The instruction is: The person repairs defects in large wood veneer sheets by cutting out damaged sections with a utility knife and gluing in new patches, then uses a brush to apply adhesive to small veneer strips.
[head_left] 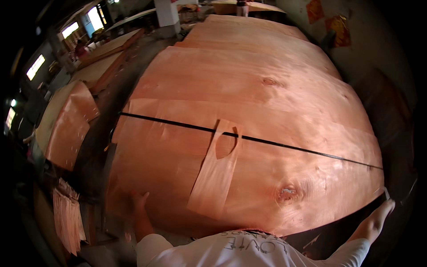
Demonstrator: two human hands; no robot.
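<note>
A large reddish-brown wood veneer sheet (262, 178) lies spread before me, with a ragged knot hole at its lower right. My left hand (139, 199) rests at its near left part, thumb held apart from the fingers and nothing visible in it. Out at the near right edge, my right hand (383, 210) is closed around a small pale thing (386, 193) that I cannot make out. Between my hands, a loose veneer strip (214, 178) with an oval opening lies on the sheet. It crosses a long thin black strip (284, 145) that spans the sheet from side to side.
More overlapping veneer sheets (240, 58) stretch away beyond. Stacked boards (71, 124) stand at the left across a dark gap, with a bundle of veneer scraps (67, 218) nearer me. A pillar (167, 15) rises at the back, and a wall (364, 58) runs along the right.
</note>
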